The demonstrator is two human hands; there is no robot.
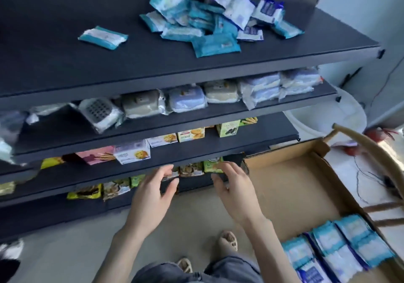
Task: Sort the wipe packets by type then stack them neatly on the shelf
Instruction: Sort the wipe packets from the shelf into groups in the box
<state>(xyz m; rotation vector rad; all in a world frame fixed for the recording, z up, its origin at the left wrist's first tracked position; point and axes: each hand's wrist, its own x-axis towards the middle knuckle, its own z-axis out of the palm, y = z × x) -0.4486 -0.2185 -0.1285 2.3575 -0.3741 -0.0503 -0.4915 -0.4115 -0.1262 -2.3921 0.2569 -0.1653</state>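
Note:
On the dark top shelf (pixel 153 64) a jumbled pile of wipe packets (pixel 203 27) lies at the back right: teal ones mixed with white-and-dark-blue ones (pixel 267 9). One teal packet (pixel 103 37) lies alone to the left of the pile. More teal and blue packets (pixel 334 252) lie in rows inside a cardboard box (pixel 295 173) on the floor at lower right. My left hand (pixel 153 193) and my right hand (pixel 235 186) hover side by side, fingers relaxed and holding nothing, low in front of the bottom shelves and well below the pile.
Lower shelves carry bagged sponges and scrubbers (pixel 185 97), then biscuit and snack boxes (pixel 131 153). A white tub (pixel 328 116) stands on the floor to the right of the shelves. A tan basket handle (pixel 371 149) arcs over the box. My feet in sandals (pixel 227 240) stand on the grey floor.

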